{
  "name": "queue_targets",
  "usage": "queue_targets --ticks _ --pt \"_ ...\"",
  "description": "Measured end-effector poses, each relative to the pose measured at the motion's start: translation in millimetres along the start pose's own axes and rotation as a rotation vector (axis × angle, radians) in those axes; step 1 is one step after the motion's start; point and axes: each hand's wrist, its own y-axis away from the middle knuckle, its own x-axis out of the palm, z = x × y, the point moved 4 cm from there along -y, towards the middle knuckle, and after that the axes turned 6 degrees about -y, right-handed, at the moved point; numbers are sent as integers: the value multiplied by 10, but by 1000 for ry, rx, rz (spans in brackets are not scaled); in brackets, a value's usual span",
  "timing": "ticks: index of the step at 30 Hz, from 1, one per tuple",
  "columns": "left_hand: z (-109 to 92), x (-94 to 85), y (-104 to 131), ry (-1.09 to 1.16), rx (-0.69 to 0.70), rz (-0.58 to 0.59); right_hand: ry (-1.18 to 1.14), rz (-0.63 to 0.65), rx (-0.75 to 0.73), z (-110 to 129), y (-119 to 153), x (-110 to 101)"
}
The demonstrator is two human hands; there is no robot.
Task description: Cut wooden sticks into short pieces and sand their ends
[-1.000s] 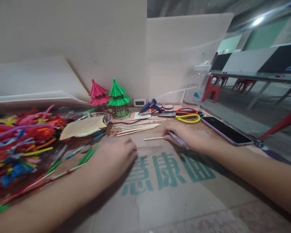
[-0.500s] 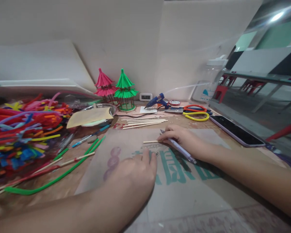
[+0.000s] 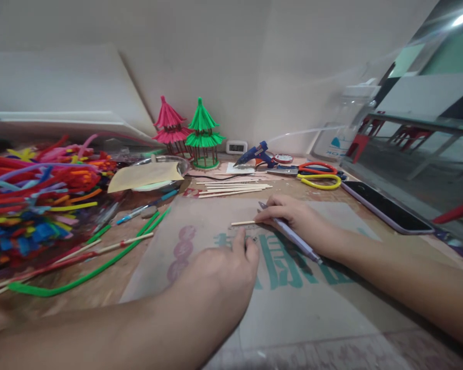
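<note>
My right hand (image 3: pixel 293 218) is closed, with a purple pen (image 3: pixel 295 236) lying across its fingers and one end of a thin wooden stick (image 3: pixel 242 223) at its fingertips. Just below the stick is my left hand (image 3: pixel 224 267), palm down, its fingers curled by a small clear piece that is mostly hidden. Both hands rest over a translucent plastic sheet (image 3: pixel 301 313) printed with teal characters. Behind them lie several pale wooden sticks (image 3: pixel 235 190) in a loose row.
Colourful pipe cleaners (image 3: pixel 38 205) fill the left side. At the back stand pink (image 3: pixel 170 123) and green (image 3: pixel 202 136) pagoda models, a blue glue gun (image 3: pixel 256 153) and scissors (image 3: pixel 319 180). A phone (image 3: pixel 386 208) lies at the right.
My left hand has moved slightly up and right, and its fingers now cover the ruler-like strip under the stick. The whole view has shifted a little. My right hand keeps its hold.
</note>
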Motion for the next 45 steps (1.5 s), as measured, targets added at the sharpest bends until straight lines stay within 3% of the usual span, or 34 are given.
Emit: queue_targets --ticks 5,10,22,28,32,34,37,39,42,45 --pt "53 -34 -15 73 -12 22 10 34 27 13 6 -11" --pt "95 -1 17 120 -51 -2 57 -16 107 -60 17 -74" --pt "93 61 19 100 -49 -23 35 -6 137 5 1 -96" --pt "258 26 -13 191 34 -157 8 -19 142 -7 15 -93" --pt "334 51 -43 179 42 -123 12 -1 160 10 11 -90" --pt "349 22 -20 99 -4 -161 15 2 167 22 9 -94" --pt "328 -56 51 -43 -74 -225 10 -5 156 24 7 -92" --pt "286 -77 85 -46 -85 -191 8 -10 149 9 7 -81" --pt "191 -57 87 28 -22 -125 23 -22 142 -21 4 -65" --pt "130 -28 56 40 19 -159 22 -27 123 -30 1 -68"
